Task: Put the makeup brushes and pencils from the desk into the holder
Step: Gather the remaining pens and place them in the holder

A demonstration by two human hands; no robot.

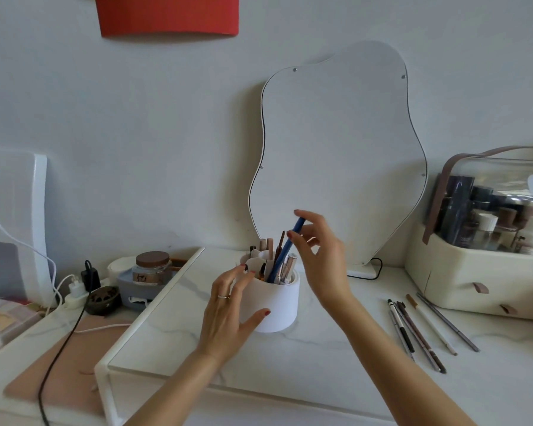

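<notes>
Standing on a raised white marble-look shelf [166,321] near its back edge, a white cylindrical holder [274,305] is already crowded with brushes and pencils, their ends poking up above its rim. The left hand [228,312] wraps around the holder's left side, thumb pressed on the front wall and fingers resting at the rim; a ring sits on one finger. The right hand [320,259] hovers above and to the right of the holder, pinching the top end of a blue pencil [285,250] between thumb and fingertips. The blue pencil leans to the right, with its lower end down inside the holder among the other tools.

On the shelf toward its right edge, well apart from the holder, lie five loose pencils and brushes [425,330] side by side, fanned slightly, pointing toward the front.

Behind the holder, a wavy-edged mirror [339,155] leans against the wall. At the far right stands a cream cosmetics case [474,281] with a clear lid, packed with bottles. To the left, on the lower desk, sit a glass jar with a brown lid [152,265], a dark bowl [102,299], plugs and a black cable [62,342]. A red panel [166,13] hangs on the wall at the top.
</notes>
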